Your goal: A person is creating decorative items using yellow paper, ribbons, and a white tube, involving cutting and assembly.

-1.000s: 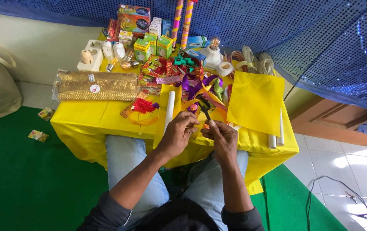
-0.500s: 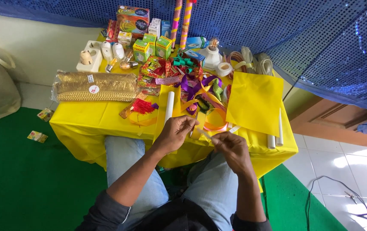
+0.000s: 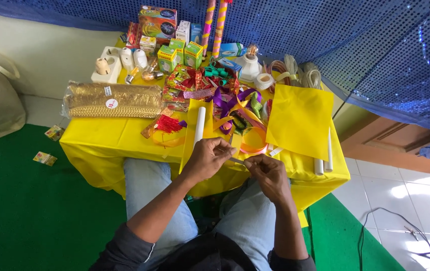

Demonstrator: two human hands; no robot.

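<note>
Pinching a thin strip (image 3: 238, 161) between both hands, I worked at the near edge of the yellow table (image 3: 104, 145). My left hand (image 3: 209, 158) was clenched on one end of the strip, thumb over fingers; my right hand (image 3: 267, 173) nipped the other end between thumb and forefinger. What the strip was made of I could not tell.

Just beyond my left hand a white tube (image 3: 200, 124) lay on a yellow sheet (image 3: 197, 140). Farther in sat a tangle of ribbons (image 3: 235, 108), and right of it a larger yellow sheet (image 3: 299, 120) with two more white tubes (image 3: 323, 161) at its edge. A gold trim pack (image 3: 112, 100) lay to the left of the tube.

To do this well, I judged, the strip wanted even tension and fingertips kept close together, over the table so nothing dropped into my lap.
</note>
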